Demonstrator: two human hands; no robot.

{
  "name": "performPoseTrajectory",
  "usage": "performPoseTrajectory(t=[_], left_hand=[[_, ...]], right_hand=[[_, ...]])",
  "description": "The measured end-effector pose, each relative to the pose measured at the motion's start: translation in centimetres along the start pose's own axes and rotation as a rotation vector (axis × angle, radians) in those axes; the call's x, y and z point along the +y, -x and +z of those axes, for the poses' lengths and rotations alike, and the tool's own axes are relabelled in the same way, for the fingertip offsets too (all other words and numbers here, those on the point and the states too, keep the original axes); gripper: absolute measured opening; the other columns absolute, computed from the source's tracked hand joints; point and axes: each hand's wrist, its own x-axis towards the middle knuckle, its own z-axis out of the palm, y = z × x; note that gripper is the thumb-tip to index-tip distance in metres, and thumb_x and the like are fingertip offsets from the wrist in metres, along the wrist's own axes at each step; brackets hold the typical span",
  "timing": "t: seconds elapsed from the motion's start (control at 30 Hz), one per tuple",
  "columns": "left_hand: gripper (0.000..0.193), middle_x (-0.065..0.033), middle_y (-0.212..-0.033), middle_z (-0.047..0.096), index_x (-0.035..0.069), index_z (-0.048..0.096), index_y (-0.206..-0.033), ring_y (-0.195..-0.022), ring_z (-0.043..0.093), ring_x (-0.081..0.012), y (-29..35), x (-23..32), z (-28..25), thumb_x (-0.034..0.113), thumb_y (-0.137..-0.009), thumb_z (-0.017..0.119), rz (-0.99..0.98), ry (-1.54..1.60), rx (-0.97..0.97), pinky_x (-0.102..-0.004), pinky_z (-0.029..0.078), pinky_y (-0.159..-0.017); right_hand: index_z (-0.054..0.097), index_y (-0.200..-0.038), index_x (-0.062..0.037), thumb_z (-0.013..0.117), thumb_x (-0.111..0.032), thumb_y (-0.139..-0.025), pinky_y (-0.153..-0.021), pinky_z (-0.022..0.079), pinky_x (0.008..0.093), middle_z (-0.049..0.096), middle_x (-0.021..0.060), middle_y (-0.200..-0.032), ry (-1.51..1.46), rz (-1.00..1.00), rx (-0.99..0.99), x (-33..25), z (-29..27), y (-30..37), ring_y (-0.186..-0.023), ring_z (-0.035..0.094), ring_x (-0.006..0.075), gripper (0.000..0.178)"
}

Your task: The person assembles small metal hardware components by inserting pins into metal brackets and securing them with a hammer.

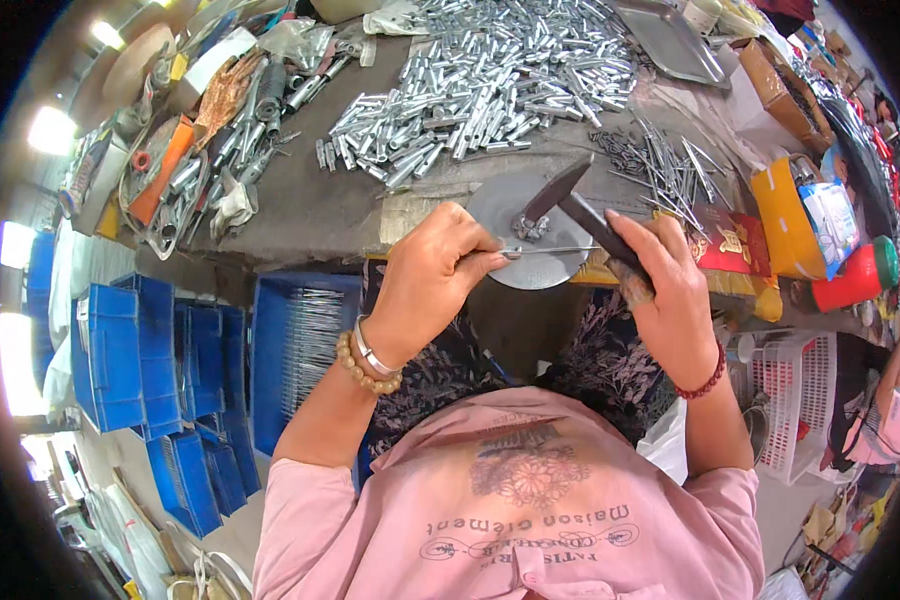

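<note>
A round grey metal disc (492, 200) sits at the near edge of the surface (300, 215). On the disc's left, the left hand (438, 265) pinches one end of a thin metal rod (562, 249) between thumb and forefinger; the rod runs over the disc's near half, though I cannot tell whether it touches the disc. On the disc's right, the right hand (665, 270) is wrapped round the handle of a hammer (558, 188), whose head is above the disc. The hands are apart. Beyond the disc spreads a heap of short silver tubes (490, 85). To the disc's right lie a loose bunch of slender rods (660, 165) and a red sheet (728, 242). Lower than the disc, to its left, a blue bin (266, 335) holds many thin metal pieces (312, 340)
</note>
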Motion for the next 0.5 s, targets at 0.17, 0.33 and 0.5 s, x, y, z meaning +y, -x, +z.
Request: performPoseTrajectory(t=[0.17, 0.33, 0.5], left_hand=[[0.017, -0.0093, -0.092, 0.065, 0.001, 0.075, -0.097, -0.085, 0.064, -0.0251, 0.1, -0.1, 0.3, 0.001, -0.084, 0.086, 0.014, 0.012, 0.025, -0.0353, 0.052, -0.075], [0.016, -0.0087, -0.092, 0.065, 0.001, 0.075, -0.097, -0.085, 0.064, -0.0245, 0.2, -0.4, 0.6, 0.001, -0.084, 0.085, 0.050, 0.013, 0.048, -0.0354, 0.053, -0.076], [0.016, -0.0078, -0.093, 0.065, 0.001, 0.075, -0.096, -0.087, 0.064, -0.0225, 0.2, -0.3, 0.2, 0.001, -0.084, 0.086, -0.044, 0.078, 0.002, -0.0337, 0.052, -0.079]], right_hand=[[0.072, -0.138, -0.0116, 0.068, 0.012, -0.077, -0.077, 0.058, 0.0398, 0.063, 0.0142, -0.109, 0.061, -0.192, 0.110, -1.7, -0.7, 1.1, -0.093, 0.069, 0.0333, 0.066], [0.075, -0.136, -0.0122, 0.068, 0.013, -0.077, -0.073, 0.058, 0.0384, 0.064, 0.0127, -0.107, 0.073, -0.158, -0.029, -2.3, -0.3, 1.8, -0.089, 0.070, 0.0322, 0.065], [0.074, -0.139, -0.0137, 0.069, 0.011, -0.079, -0.073, 0.059, 0.0396, 0.065, 0.0108, -0.105, -0.024, -0.210, 0.159, -3.3, -1.6, 0.6, -0.085, 0.070, 0.0298, 0.064]])
